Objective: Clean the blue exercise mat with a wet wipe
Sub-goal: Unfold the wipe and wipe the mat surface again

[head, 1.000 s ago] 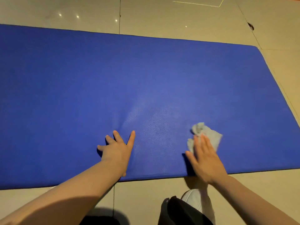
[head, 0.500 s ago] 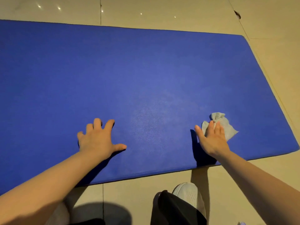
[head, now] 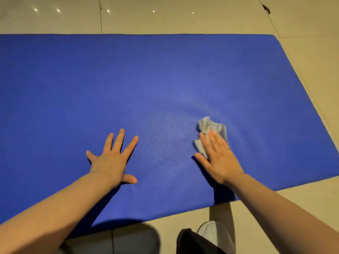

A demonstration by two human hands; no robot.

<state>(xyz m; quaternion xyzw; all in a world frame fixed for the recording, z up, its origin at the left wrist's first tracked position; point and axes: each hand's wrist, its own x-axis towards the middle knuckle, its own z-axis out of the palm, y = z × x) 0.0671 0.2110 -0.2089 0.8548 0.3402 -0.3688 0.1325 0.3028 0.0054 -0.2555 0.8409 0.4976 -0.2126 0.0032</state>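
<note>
The blue exercise mat (head: 165, 79) runs left to right across the tile floor (head: 302, 52). Your right hand (head: 219, 159) presses the crumpled wet wipe (head: 211, 128) flat-fingered near the mat's near edge; your left hand (head: 112, 158) is splayed, bracing. The most unwiped mat seems to lie far and left.

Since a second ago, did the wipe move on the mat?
Yes. The wet wipe under the right hand has gone farther from the blue mat's near edge, toward the mat's middle.
</note>
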